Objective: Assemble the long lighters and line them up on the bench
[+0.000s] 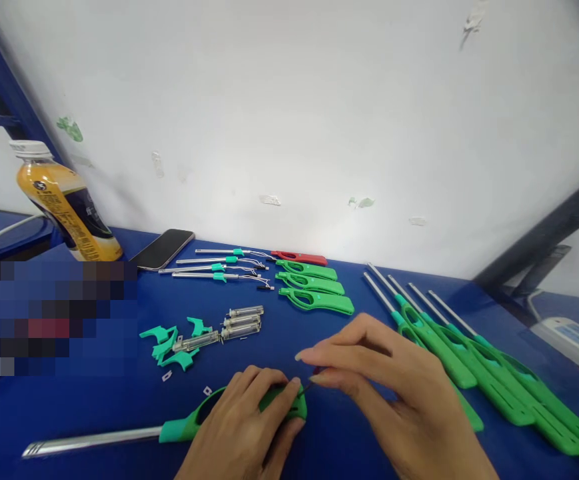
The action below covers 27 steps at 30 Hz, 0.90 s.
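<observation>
My left hand [246, 423] is wrapped over the handle of a green gas lighter [182, 429], which lies on the blue table with its long metal tube pointing left. My right hand [404, 393] is closed in a pinch at the lighter's right end, thumb and forefinger on a thin dark rod [308, 387]. The rod's tip meets the handle's end; its kind is hard to make out. Just beyond the left hand are teal triggers [163, 335], clear fuel tanks [242, 321] and small white clips [207, 391].
Green handle shells [316, 301] and one red shell [302, 258] lie near the wall, beside metal tubes with wires [204, 275]. Several assembled green lighters [499, 390] rest at right. A phone [164, 249] and a drink bottle [66, 203] are at the back left.
</observation>
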Available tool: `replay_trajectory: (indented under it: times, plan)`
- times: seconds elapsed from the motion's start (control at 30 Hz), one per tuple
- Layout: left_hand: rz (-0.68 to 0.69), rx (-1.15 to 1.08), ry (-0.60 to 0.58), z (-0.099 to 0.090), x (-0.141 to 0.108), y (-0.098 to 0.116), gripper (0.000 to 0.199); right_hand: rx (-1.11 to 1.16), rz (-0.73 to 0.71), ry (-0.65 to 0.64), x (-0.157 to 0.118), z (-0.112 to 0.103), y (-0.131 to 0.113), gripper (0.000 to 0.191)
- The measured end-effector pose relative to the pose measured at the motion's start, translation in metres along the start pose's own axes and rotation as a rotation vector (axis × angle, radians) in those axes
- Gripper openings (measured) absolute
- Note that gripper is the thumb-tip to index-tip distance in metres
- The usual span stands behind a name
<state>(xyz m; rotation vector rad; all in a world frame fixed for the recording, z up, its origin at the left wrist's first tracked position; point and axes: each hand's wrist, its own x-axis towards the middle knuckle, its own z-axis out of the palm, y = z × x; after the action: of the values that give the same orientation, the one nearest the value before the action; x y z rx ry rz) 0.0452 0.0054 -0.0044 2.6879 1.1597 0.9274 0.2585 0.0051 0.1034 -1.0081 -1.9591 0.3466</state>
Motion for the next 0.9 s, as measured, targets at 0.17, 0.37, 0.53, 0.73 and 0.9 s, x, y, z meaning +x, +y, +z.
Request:
replay_trajectory:
  times: [0.17,0.37,0.53,0.73,0.9]
  plan:
    - [-0.008,0.003,-0.005,0.000,-0.001,0.002,0.038,-0.225,-0.014,-0.038,-0.005,-0.003,-0.001,0.028]
    - [-0.002,0.006,-0.013,0.003,-0.002,-0.002,0.037,0.026,0.011,-0.109,-0.003,-0.003,0.000,0.038]
    - [0.010,0.024,-0.003,0.005,-0.002,-0.003,0.036,-0.087,0.080,0.046,0.002,0.008,0.002,0.009]
    - [0.031,0.043,-0.007,0.003,0.000,-0.007,0.041,-0.119,0.031,-0.078,-0.004,-0.004,0.003,0.021]
    - [0.034,0.075,0.022,0.007,-0.001,-0.006,0.048,0.006,-0.012,-0.164,-0.007,-0.007,0.008,0.040]
